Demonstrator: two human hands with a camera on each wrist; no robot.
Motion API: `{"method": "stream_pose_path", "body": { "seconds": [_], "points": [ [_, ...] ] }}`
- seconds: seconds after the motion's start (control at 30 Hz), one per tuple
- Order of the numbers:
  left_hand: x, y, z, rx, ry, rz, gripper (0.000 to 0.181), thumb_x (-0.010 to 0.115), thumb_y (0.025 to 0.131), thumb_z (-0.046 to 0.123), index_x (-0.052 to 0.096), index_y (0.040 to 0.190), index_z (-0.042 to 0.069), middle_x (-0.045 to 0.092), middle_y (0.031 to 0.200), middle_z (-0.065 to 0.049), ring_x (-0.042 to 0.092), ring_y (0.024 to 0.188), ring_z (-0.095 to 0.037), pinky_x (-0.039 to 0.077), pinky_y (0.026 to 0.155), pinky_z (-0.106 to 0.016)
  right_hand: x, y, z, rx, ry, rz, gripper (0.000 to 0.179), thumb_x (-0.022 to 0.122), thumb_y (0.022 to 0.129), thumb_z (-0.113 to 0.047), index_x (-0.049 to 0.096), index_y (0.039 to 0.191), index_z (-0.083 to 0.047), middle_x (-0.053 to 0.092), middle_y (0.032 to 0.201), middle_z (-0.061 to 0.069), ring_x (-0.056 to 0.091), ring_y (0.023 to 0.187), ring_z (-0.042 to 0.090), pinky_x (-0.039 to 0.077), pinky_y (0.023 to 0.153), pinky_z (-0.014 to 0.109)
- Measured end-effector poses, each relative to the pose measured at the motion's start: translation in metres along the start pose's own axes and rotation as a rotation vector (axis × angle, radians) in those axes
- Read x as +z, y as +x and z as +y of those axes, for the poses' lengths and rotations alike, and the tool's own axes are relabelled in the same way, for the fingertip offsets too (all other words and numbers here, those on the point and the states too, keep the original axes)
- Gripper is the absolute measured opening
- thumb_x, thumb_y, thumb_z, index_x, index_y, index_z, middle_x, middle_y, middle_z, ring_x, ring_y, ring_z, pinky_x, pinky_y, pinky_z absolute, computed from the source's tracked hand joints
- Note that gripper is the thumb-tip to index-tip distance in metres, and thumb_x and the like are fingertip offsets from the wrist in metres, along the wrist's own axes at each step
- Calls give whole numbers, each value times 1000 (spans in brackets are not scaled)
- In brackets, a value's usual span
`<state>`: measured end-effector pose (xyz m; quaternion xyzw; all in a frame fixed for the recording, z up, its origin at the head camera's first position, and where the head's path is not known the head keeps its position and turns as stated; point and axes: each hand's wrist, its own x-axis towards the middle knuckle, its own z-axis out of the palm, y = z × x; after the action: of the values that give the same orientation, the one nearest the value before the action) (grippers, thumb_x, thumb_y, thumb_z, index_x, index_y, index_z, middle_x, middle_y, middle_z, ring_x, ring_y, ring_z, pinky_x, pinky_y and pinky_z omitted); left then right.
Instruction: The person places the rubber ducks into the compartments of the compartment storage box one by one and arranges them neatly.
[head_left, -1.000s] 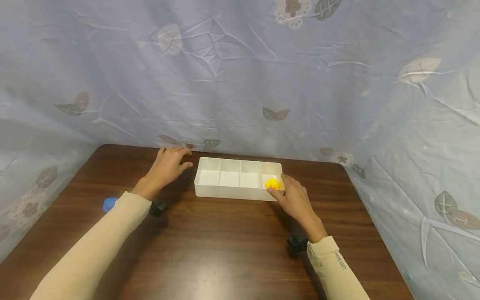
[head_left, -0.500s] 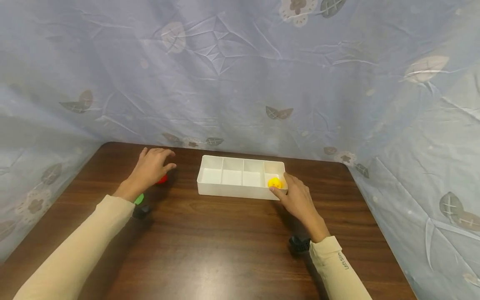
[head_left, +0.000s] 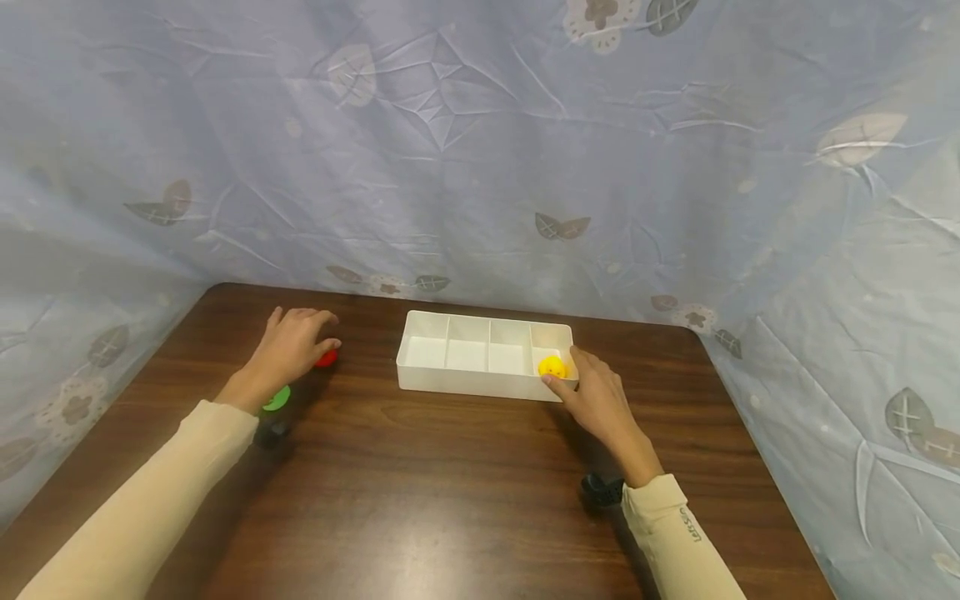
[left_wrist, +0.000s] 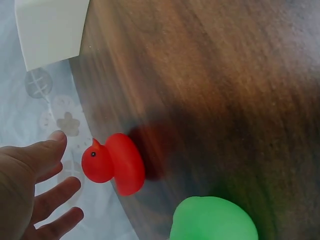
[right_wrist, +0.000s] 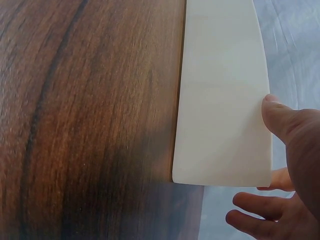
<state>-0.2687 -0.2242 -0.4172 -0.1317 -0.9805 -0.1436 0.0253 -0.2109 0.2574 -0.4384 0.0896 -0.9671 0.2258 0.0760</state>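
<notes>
My left hand (head_left: 288, 343) hovers over the left part of the table, fingers spread and holding nothing. Right by its thumb sits a red rubber duck (left_wrist: 125, 165), mostly covered by the hand in the head view. A green toy (left_wrist: 215, 221), only partly in the left wrist view, lies nearer my wrist. My right hand (head_left: 600, 400) grips the right end of a white four-section tray (head_left: 480, 382), thumb on the front rim and fingers round the end wall. Inside its rightmost compartment is a yellow rubber duck (head_left: 552, 367); the other compartments hold nothing.
The brown wooden table (head_left: 420, 475) has its far edge close behind the tray. A patterned pale-blue cloth (head_left: 480, 167) hangs along the back and both sides. Each wrist wears a small dark camera (head_left: 602, 490).
My left hand has moved left, away from the tray, to the red duck. The red and green toys have come into sight, while a blue object is now hidden. The right hand stays on the tray.
</notes>
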Motion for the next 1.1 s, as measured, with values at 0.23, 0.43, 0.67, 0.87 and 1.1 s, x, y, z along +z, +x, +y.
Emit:
{"method": "stream_pose_path", "body": {
  "seconds": [0.23, 0.43, 0.67, 0.87, 1.1],
  "points": [
    [5, -2, -4, -15, 9, -23, 48, 73, 102, 27, 61, 140, 1, 64, 145, -29, 50, 140, -57, 14, 123, -84, 0, 0, 0, -9, 1, 8, 82, 74, 101, -42, 44, 154, 13, 52, 154, 37, 53, 142, 57, 42, 120, 70],
    [8, -5, -7, -38, 8, -40, 52, 74, 102, 30, 60, 142, 0, 64, 144, -30, 49, 140, -57, 15, 122, -85, 0, 0, 1, -6, -2, 1, 83, 73, 102, -43, 43, 155, 13, 51, 155, 38, 51, 144, 57, 41, 121, 69],
    [12, -6, -11, -70, 7, -60, 55, 74, 102, 34, 59, 142, -1, 63, 145, -31, 49, 141, -58, 16, 122, -84, 0, -1, 1, -12, 6, 1, 83, 72, 102, -43, 43, 155, 14, 50, 155, 38, 51, 144, 57, 41, 121, 69],
    [14, -7, -12, -74, 4, -56, 54, 74, 102, 38, 62, 137, -1, 67, 140, -30, 50, 139, -57, 17, 121, -85, 1, 0, 1, -11, 4, 1, 83, 72, 102, -43, 43, 155, 13, 50, 156, 37, 51, 144, 57, 41, 121, 69],
    [18, -7, -12, -81, 16, -58, 51, 74, 101, 38, 64, 130, -2, 72, 129, -29, 53, 135, -58, 19, 120, -85, 1, 0, 1, -8, 1, 2, 82, 72, 102, -43, 43, 155, 13, 50, 156, 37, 51, 144, 57, 41, 120, 70]
  ]
}}
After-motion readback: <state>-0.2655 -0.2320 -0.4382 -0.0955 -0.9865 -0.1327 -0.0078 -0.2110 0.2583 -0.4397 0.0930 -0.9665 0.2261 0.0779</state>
